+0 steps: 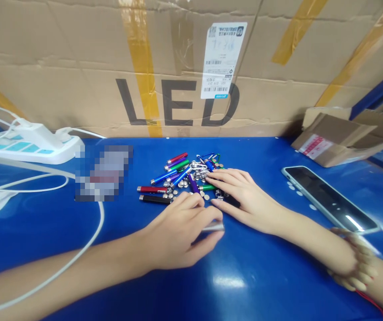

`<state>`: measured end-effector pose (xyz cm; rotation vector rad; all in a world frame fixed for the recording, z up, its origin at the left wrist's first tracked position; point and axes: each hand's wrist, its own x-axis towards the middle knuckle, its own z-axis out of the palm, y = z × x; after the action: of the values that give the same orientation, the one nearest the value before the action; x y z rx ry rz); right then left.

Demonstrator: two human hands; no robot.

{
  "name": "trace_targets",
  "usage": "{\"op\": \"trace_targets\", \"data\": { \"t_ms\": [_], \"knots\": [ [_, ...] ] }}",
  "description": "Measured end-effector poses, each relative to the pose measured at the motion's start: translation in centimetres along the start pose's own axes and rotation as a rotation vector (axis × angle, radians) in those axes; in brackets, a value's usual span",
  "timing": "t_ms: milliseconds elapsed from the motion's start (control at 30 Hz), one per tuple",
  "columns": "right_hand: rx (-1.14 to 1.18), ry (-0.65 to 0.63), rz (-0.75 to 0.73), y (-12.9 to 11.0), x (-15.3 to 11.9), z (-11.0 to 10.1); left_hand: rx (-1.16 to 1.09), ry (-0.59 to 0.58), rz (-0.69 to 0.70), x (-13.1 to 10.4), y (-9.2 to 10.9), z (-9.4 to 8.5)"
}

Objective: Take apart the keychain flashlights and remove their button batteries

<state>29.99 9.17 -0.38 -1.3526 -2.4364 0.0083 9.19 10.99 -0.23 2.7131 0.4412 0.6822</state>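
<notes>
My left hand point(181, 232) pinches a silver metal tube point(213, 226) between thumb and forefinger, low over the blue table. Just beyond lies a pile of small metal pen lights, among them a red one point(152, 190), a black one point(154, 199), a purple one point(193, 183) and a green one point(208, 188). Silver button cells point(183, 183) and metal clips point(198, 166) are mixed in with them. At the pile's right side rests my right hand point(241, 194), fingers stretched out and apart, fingertips touching or over the loose parts. What lies beneath its fingers is hidden.
A large cardboard box point(91, 98) marked LED stands across the back. On the right are a phone point(328, 196), several loose button cells point(295, 187) and a small open carton point(335, 138). A power strip point(34, 147), white cables and a blurred-out object point(106, 171) occupy the left.
</notes>
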Motion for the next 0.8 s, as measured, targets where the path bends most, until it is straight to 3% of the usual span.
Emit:
{"op": "trace_targets", "data": {
  "t_ms": [200,400,500,633,800],
  "knots": [
    [0.039,0.078,-0.004,0.0,0.0,-0.2,-0.003,-0.003,-0.039,-0.1,0.0,-0.1],
    [0.102,0.358,-0.07,-0.1,-0.3,-0.9,-0.049,0.072,-0.063,-0.2,-0.2,0.0],
    [0.153,0.432,-0.074,-0.5,-0.4,-1.3,-0.059,0.083,-0.073,-0.2,-0.2,0.0],
    [0.205,0.413,-0.08,-0.9,-0.5,-1.4,-0.057,0.065,-0.108,-0.1,-0.2,-0.1],
    [0.235,0.266,-0.09,-0.8,-0.8,-1.3,-0.052,0.039,-0.143,0.1,-0.4,-0.1]
  ]
}}
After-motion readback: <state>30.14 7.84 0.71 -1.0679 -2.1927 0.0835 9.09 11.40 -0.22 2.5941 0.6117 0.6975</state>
